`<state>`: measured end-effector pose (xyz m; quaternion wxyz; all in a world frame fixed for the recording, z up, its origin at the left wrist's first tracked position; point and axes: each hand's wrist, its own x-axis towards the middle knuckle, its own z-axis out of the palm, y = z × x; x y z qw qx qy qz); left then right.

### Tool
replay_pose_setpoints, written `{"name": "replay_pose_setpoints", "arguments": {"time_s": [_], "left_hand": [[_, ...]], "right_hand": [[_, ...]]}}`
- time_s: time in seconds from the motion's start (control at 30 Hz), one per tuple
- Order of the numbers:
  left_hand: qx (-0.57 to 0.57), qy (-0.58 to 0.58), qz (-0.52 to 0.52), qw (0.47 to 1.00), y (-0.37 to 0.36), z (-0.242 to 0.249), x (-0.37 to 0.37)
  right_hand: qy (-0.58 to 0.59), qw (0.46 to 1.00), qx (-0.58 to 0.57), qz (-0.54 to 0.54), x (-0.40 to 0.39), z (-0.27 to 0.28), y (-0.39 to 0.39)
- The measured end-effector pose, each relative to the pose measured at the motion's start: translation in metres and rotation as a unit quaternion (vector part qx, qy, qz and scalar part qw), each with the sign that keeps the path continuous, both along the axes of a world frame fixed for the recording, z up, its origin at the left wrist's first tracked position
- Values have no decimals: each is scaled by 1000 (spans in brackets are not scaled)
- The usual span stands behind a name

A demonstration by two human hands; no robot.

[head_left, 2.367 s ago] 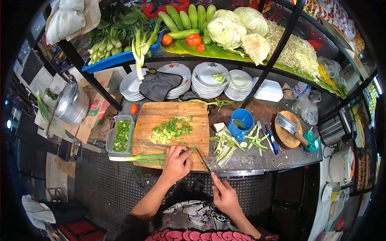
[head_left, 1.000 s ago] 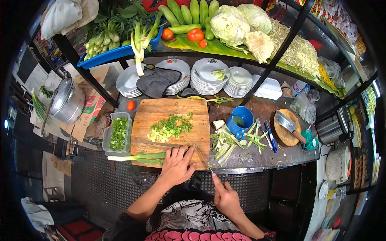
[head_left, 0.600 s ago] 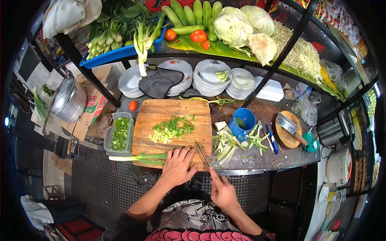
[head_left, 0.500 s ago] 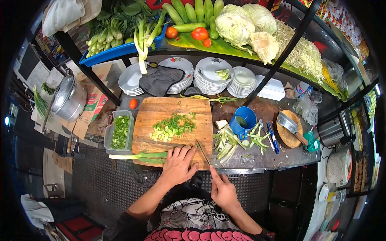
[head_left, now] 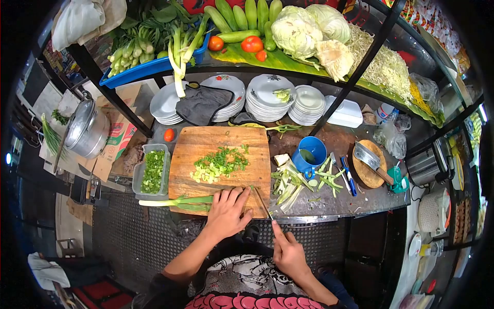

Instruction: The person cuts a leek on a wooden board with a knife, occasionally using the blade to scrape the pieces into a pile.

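Observation:
My left hand (head_left: 228, 208) presses a leek (head_left: 177, 201) onto the front edge of the wooden cutting board (head_left: 180, 149). The white end of the leek sticks out past the board to the left; its green end lies beneath my curled fingers. In my right hand (head_left: 289, 251) is a knife (head_left: 263, 202), gripped by its handle with the index finger stretched along it. The blade points away from me, its tip close to my left fingertips. Chopped leek pieces (head_left: 220, 165) lie in a heap mid-board. Left of the board sits a plastic container (head_left: 165, 172) of chopped greens.
Right of the board are leafy trimmings (head_left: 288, 185), a blue mug (head_left: 316, 149) and a cleaver (head_left: 368, 154) on a round block. Stacked plates (head_left: 269, 105) line the back, under a shelf with cabbages (head_left: 296, 33) and a blue tray (head_left: 116, 80). A tomato (head_left: 169, 135) lies behind the container.
My right hand has shifted slightly down and right with the knife, so the blade sits a little farther right. My left hand stays on the leek. The whole view has shifted slightly.

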<state>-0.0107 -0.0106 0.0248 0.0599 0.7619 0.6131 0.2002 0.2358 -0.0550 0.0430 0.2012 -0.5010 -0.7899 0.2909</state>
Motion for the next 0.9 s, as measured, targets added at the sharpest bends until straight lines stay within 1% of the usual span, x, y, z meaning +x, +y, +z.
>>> {"name": "replay_pose_setpoints", "arguments": {"time_s": [0.07, 0.27, 0.37, 0.47, 0.57, 0.6, 0.7, 0.8, 0.9], "left_hand": [[0, 3, 1, 1000, 0, 0, 0], [5, 4, 2, 1000, -1, 0, 0], [5, 0, 1, 1000, 0, 2, 0], [5, -10, 5, 1000, 0, 1, 0], [15, 2, 2, 1000, -1, -1, -1], [9, -3, 1, 1000, -1, -1, -1], [-6, -12, -5, 1000, -1, 0, -1], [-4, -5, -3, 1000, -2, -2, -2], [8, -2, -6, 1000, -1, -3, -2]], "right_hand": [[22, 1000, 20, 6, -5, -9, 4], [-27, 999, 30, 7, -20, -16, 15], [-51, 999, 13, 3, -26, -9, 19], [-42, 999, 2, 4, -15, 0, 7], [-36, 999, 0, 9, 4, -5, -12], [-11, 1000, 15, 10, 5, -7, -12], [-10, 1000, 3, -6, 3, -5, -12], [23, 999, 28, 7, -6, -9, -1], [-19, 999, 31, 4, -16, -12, 7]]}}
